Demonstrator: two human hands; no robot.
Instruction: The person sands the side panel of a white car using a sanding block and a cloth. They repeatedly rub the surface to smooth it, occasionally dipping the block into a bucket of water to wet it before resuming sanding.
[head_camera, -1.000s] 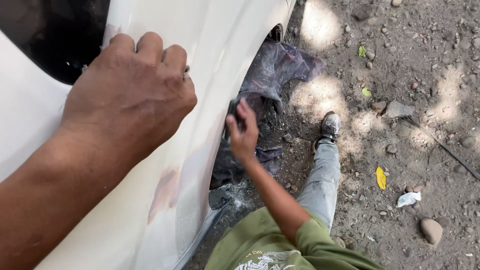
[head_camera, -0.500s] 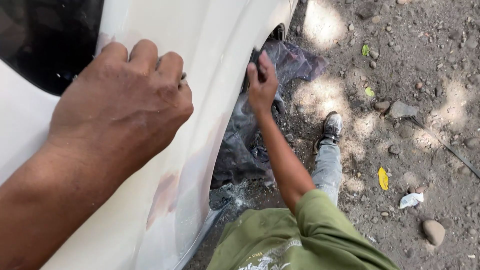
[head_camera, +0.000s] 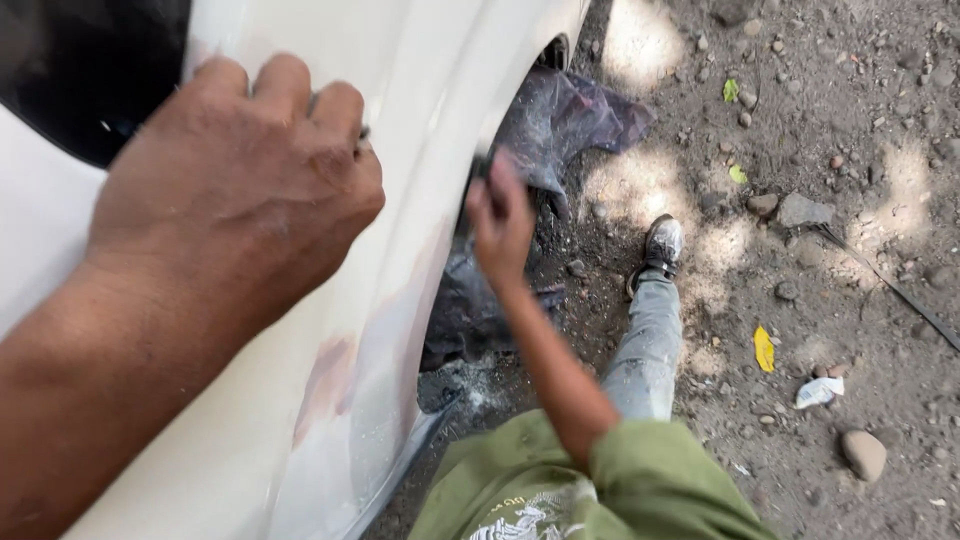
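Note:
My left hand (head_camera: 240, 190) rests as a closed fist on the white car panel (head_camera: 420, 90), just below the dark window (head_camera: 80, 70). My right hand (head_camera: 500, 225) is blurred and presses a small dark sanding block (head_camera: 478, 170) against the edge of the wheel arch. A sanded, brownish bare patch (head_camera: 335, 375) shows lower on the panel. Dark plastic sheeting (head_camera: 565, 120) covers the wheel inside the arch. My green sleeve and shirt fill the bottom of the view.
My grey trouser leg and dusty shoe (head_camera: 662, 242) stand on stony dirt ground. A large stone (head_camera: 864, 452), a yellow leaf (head_camera: 764, 348), a white scrap (head_camera: 817, 391) and a dark cable (head_camera: 890, 290) lie to the right.
My right hand slid up along the wheel arch edge with the block, then came back down. My left hand has stayed on the panel.

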